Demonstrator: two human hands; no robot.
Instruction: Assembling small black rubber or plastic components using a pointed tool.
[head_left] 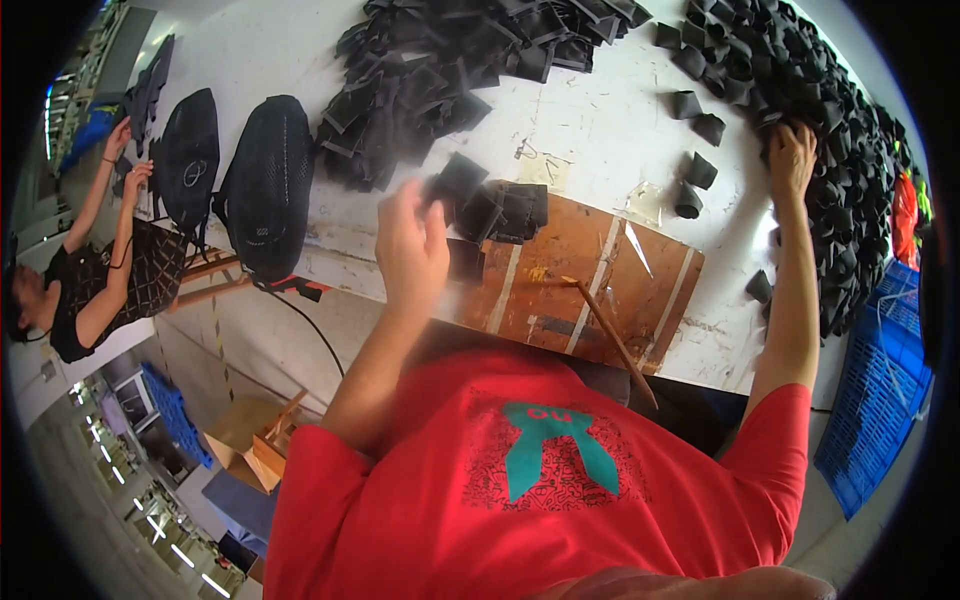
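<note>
My left hand (412,250) is raised over the near table edge, its fingers smeared by motion. Right beside its fingertips is a flat black fabric piece (461,178); whether the hand holds it I cannot tell. Below that piece, a small stack of black fabric pieces (515,212) lies at the corner of a brown board (560,270). On the right, my right hand (792,160) reaches to the edge of a big heap of short black fabric tubes (845,215). Its fingers are bent round a black tube (772,119), partly hidden by the heap.
A wooden stick (612,335) lies across the board and juts past the table edge. Flat black pieces (415,90) form a pile at the far side. Two black backpack-like panels (265,185) stand left, near another person (100,270). Blue crates (875,385) stand right.
</note>
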